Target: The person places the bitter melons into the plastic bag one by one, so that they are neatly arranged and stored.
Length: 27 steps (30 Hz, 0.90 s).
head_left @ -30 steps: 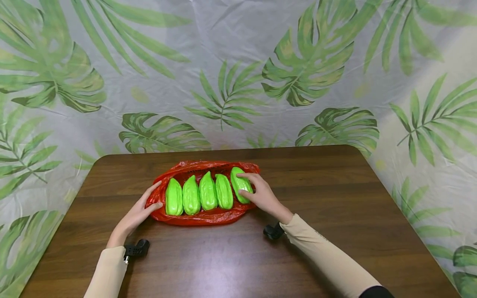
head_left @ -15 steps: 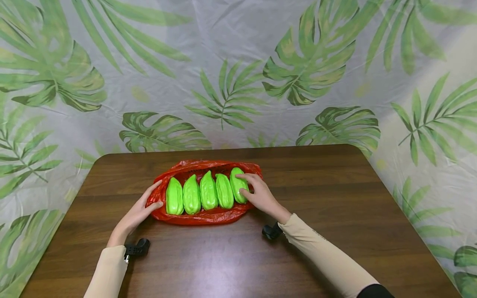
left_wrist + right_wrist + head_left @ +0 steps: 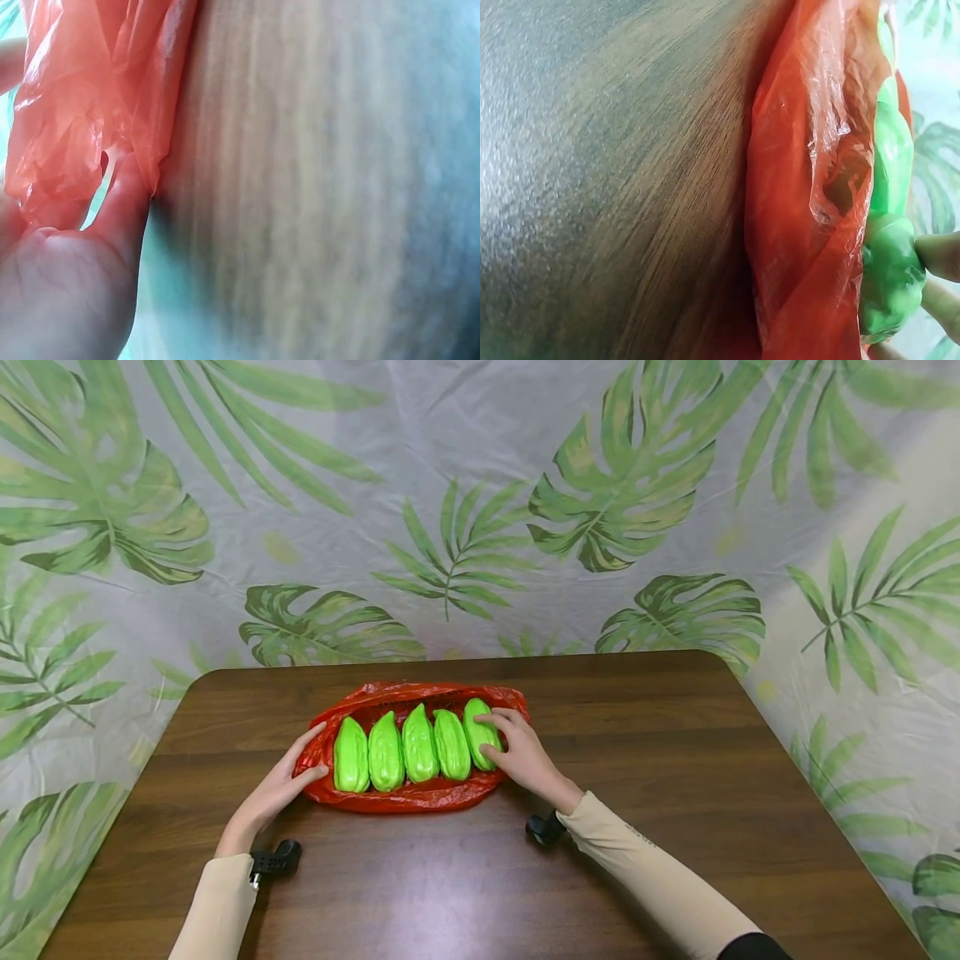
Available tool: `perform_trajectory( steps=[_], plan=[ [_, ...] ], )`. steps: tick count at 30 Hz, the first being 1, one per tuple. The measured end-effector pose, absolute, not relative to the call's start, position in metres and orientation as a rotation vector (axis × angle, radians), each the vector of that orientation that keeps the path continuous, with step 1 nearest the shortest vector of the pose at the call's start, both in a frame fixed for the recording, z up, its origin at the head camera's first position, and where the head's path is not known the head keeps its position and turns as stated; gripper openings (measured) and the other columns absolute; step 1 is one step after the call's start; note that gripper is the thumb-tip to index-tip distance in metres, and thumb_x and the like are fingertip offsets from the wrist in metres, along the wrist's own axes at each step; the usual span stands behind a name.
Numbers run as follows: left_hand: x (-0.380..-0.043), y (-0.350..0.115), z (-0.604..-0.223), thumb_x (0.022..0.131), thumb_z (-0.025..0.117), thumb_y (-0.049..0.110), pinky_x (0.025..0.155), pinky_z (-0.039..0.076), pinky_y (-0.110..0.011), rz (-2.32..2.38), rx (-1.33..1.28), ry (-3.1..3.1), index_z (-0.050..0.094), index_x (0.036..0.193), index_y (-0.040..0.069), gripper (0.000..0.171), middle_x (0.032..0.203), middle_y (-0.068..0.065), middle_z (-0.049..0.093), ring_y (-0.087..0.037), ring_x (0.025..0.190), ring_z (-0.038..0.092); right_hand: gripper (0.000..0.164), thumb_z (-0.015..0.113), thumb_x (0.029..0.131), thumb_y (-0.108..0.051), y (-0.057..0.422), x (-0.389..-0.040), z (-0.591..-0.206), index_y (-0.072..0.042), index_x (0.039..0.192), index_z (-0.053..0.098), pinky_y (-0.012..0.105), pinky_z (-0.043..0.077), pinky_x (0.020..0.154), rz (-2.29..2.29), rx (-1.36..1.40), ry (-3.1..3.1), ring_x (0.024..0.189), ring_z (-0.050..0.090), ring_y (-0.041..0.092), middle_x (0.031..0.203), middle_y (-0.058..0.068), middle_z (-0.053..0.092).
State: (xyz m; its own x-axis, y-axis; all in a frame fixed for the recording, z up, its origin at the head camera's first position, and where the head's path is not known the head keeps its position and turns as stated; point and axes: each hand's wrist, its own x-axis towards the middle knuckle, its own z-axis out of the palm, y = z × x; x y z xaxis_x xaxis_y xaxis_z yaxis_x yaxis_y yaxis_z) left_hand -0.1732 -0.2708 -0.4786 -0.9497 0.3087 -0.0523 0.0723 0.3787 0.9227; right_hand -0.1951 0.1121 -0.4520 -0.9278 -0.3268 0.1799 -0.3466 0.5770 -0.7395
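A crinkled red plastic bag (image 3: 420,802) lies spread on the table, its mouth open upward. Inside it, several glossy bright green, elongated, ribbed vegetables (image 3: 386,756) with pointed tips sit side by side in a row. My left hand (image 3: 279,789) holds the bag's left end between thumb and fingers; in the left wrist view the thin red film (image 3: 82,97) covers the thumb tip. At the right end, my right hand (image 3: 528,756) has thumb and fingers around the rightmost green vegetable (image 3: 480,731). The right wrist view shows fingertips against that vegetable's knobbly end (image 3: 891,281).
The dark brown wooden table (image 3: 660,735) extends on all sides of the bag. Behind it hangs a pale cloth (image 3: 465,452) printed with green leaves. Black wrist cameras (image 3: 277,858) sit at both cuffs.
My right hand has shifted the rightmost vegetable slightly left, standing it closer to the others. Its fingers are drawn back a little now. The left hand has stayed in place.
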Motion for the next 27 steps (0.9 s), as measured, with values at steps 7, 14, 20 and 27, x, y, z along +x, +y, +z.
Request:
perform_trajectory(
  steps=[7,14,20,27],
  plan=[
    [-0.172,-0.269,-0.476,0.096,0.055,0.019,0.103,0.020,-0.066,1.537,0.339,2.499,0.019,0.153,0.014,0.068,0.153,-0.025,0.014,-0.049,0.135,0.018,0.041,0.067,0.088,-0.011,0.113,-0.192,-0.453,-0.008,0.128,0.060,0.049,0.038,0.099,1.248,0.609,-2.768,0.126,0.041,0.037,0.138,0.021,0.043],
    [-0.171,-0.265,-0.469,0.096,0.057,0.023,0.100,0.026,-0.067,1.397,0.315,2.651,0.024,0.152,0.013,0.066,0.150,-0.028,0.022,-0.051,0.131,0.027,0.039,0.066,0.089,-0.008,0.117,-0.187,-0.447,-0.003,0.127,0.059,0.046,0.048,0.088,1.325,0.632,-2.663,0.116,0.051,0.036,0.136,0.023,0.045],
    [-0.171,-0.260,-0.462,0.095,0.059,0.020,0.100,0.027,-0.066,1.355,0.330,2.754,0.031,0.149,0.010,0.062,0.148,-0.027,0.028,-0.049,0.131,0.029,0.036,0.063,0.090,-0.002,0.125,-0.185,-0.441,0.001,0.125,0.059,0.041,0.053,0.079,1.406,0.636,-2.541,0.105,0.056,0.034,0.129,0.018,0.052],
    [-0.171,-0.259,-0.464,0.093,0.060,0.016,0.100,0.027,-0.066,1.298,0.354,2.872,0.036,0.146,0.007,0.059,0.145,-0.027,0.034,-0.048,0.131,0.031,0.033,0.061,0.093,-0.004,0.143,-0.182,-0.435,-0.005,0.125,0.060,0.044,0.051,0.080,1.428,0.556,-2.503,0.102,0.058,0.029,0.123,0.013,0.057]
  ],
)
